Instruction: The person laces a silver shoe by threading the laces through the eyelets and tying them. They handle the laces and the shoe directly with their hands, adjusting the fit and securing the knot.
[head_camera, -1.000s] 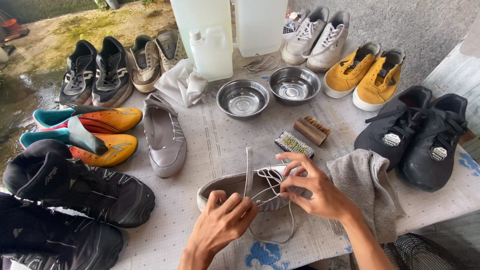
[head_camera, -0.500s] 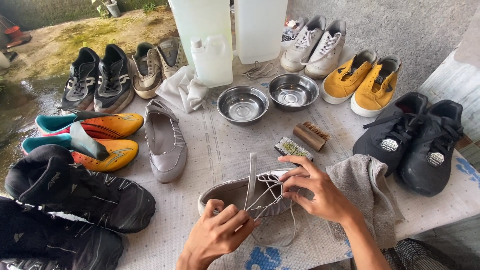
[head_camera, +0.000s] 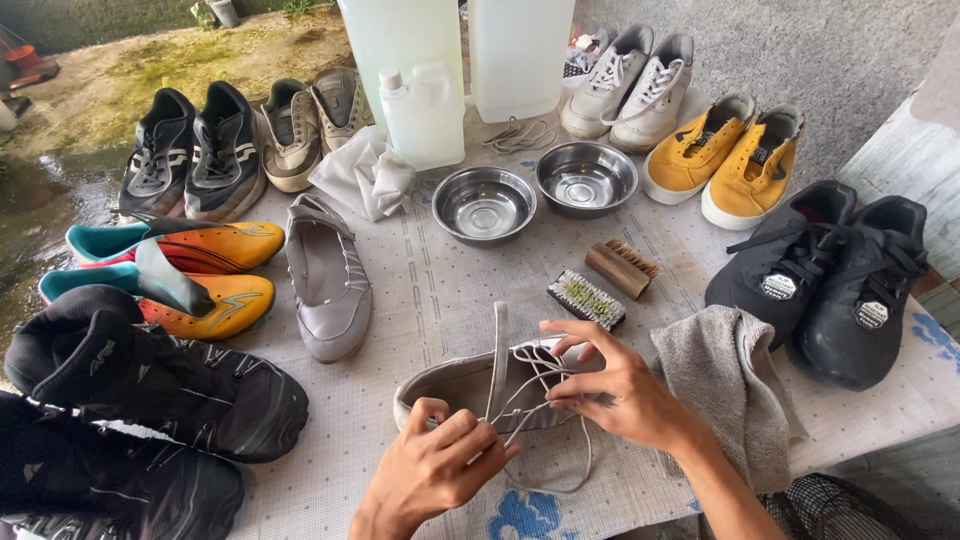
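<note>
— Low grey canvas shoe (head_camera: 450, 385)?
— Near edge of the cloth-covered counter (head_camera: 420, 300), toe pointing left, between both hands.
— Left hand (head_camera: 430, 470)?
— Fingers pinching the white shoelace (head_camera: 520, 400) at the shoe's near side.
— Right hand (head_camera: 625, 390)?
— Fingers pressed on lace strands over the eyelets.
— Close by?
— Grey towel (head_camera: 735, 385) right; two scrub brushes (head_camera: 605, 285) and two steel bowls (head_camera: 535, 195) farther off.

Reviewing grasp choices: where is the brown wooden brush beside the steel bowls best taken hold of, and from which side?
Grip the brown brush across its long wooden back, coming from above. It lies flat, clear of the green-bristled brush, its bristles facing away toward the bowls, so the back is likely the easiest hold.
</note>
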